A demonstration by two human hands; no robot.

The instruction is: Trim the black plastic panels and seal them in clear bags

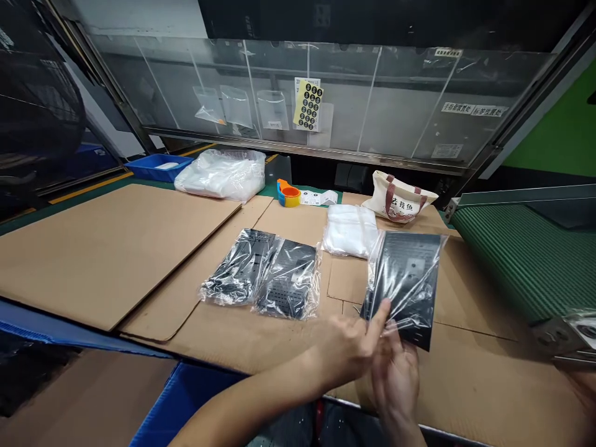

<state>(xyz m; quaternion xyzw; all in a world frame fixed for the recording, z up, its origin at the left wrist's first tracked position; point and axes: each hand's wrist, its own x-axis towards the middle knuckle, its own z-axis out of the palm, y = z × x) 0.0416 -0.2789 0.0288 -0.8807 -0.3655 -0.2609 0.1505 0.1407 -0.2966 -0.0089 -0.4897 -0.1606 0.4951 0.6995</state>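
A flat black slotted panel in a clear plastic bag (412, 273) is held up, tilted, above the cardboard. My right hand (395, 375) grips its lower edge, thumb on the front and the other fingers partly hidden behind. My left hand (347, 344) reaches across from the left, closed at the bag's lower left corner. Its index finger is stretched over the film, and the rest of its fingers are curled and slightly blurred. Two more bagged black panels, one on the left (246, 264) and one on the right (291, 276), lie side by side left of my hands.
Behind the held panel lies a stack of white plastic bags (350, 230), with a canvas bag (401, 200) beyond. A tape-like label roll (289, 194), a bulky clear bag (223, 174) and a blue tray (158, 169) line the back. A green conveyor belt (507, 248) borders the right; a cardboard sheet (116, 242) lies left.
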